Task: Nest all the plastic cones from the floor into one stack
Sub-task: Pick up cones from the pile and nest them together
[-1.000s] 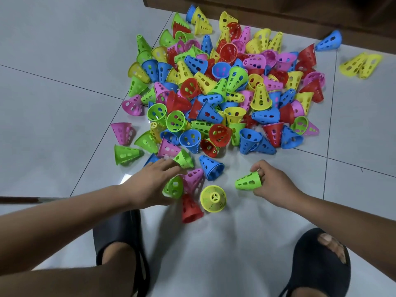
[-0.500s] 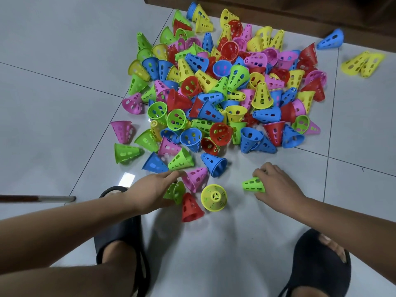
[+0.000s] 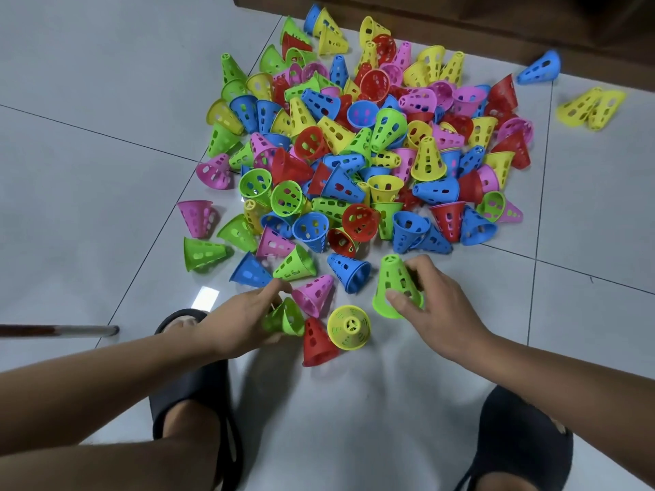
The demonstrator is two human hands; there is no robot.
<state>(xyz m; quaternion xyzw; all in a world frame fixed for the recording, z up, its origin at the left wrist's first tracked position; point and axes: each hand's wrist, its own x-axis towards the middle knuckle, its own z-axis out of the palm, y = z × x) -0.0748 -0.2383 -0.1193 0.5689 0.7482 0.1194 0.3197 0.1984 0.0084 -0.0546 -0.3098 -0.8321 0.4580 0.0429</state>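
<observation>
A big heap of perforated plastic cones (image 3: 368,143) in green, blue, red, yellow and pink covers the tiled floor ahead of me. My right hand (image 3: 443,310) grips a green cone (image 3: 393,285) that stands upright, narrow end up, on the floor just in front of the heap. My left hand (image 3: 241,320) holds another green cone (image 3: 287,318) lying on its side. Between my hands lie a red cone (image 3: 315,343), a yellow cone (image 3: 349,327) with its mouth facing up, a pink cone (image 3: 315,292) and a blue cone (image 3: 349,272).
Two yellow cones (image 3: 590,108) and a blue cone (image 3: 540,67) lie apart at the far right near a dark wooden base (image 3: 460,19). My feet in black sandals (image 3: 524,441) frame the near floor. A thin rod (image 3: 60,330) pokes in from the left.
My right hand has turned its green cone from lying on its side to upright on the floor. My left hand has drawn back slightly towards me with its green cone.
</observation>
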